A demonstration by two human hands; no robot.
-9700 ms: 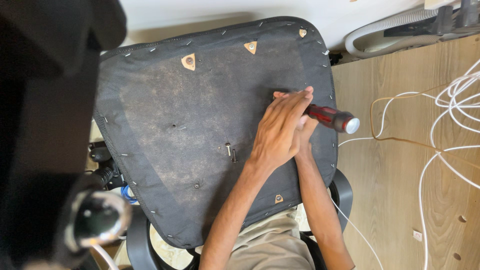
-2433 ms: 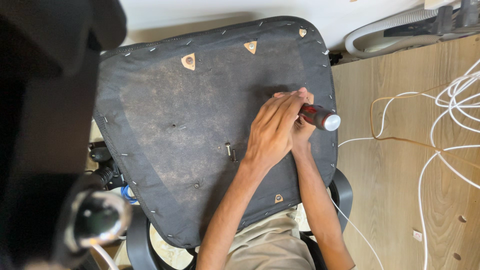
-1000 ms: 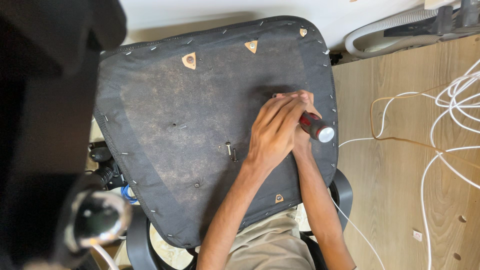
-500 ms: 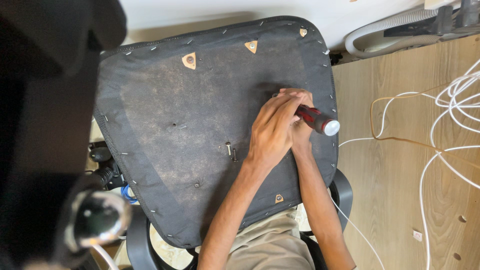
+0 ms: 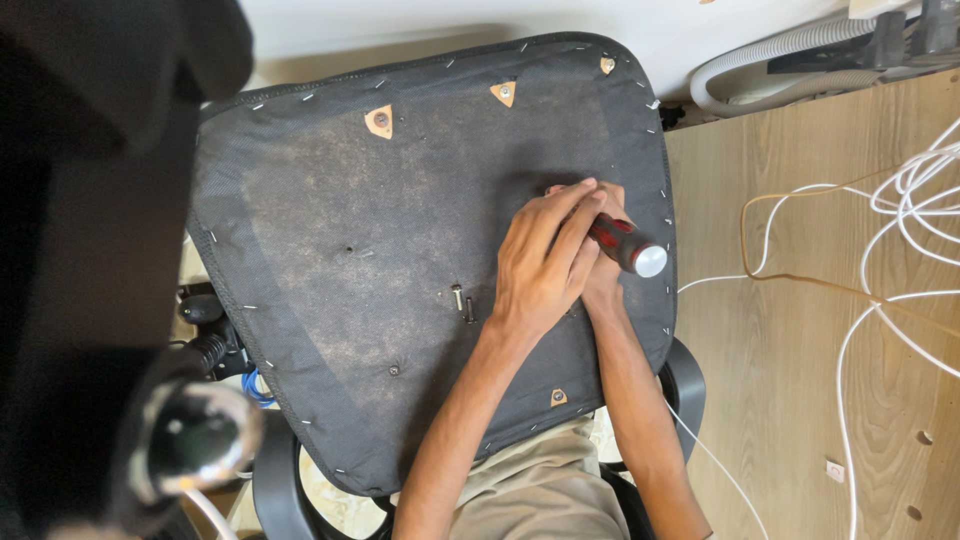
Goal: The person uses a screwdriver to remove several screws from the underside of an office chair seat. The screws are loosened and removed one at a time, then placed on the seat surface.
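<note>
- Fingers of the left hand (image 5: pixel 540 262) lay stretched out and close together, flat over the front of a screwdriver (image 5: pixel 627 246) and pressing toward the seat.
- Mostly hidden under the left one, the right hand (image 5: pixel 603 275) was curled around the screwdriver's red and black handle; only its knuckles and thumb side showed.
- The screwdriver slanted down to the right, its silver end cap sticking out past both hands, while its tip was covered by the fingers.
- Both hands rested on the dusty black underside of an upturned chair seat (image 5: pixel 400 230), near its right edge.
- Two loose bolts (image 5: pixel 462 302) lay on the seat just left of the left wrist.
- Tan triangular patches with screws (image 5: pixel 379 121) sat near the seat's far edge, well apart from the hands.
- White cables (image 5: pixel 880 250) looped across the wooden floor (image 5: pixel 800 400) to the right, and a grey ribbed hose (image 5: pixel 760 60) ran along the wall.
</note>
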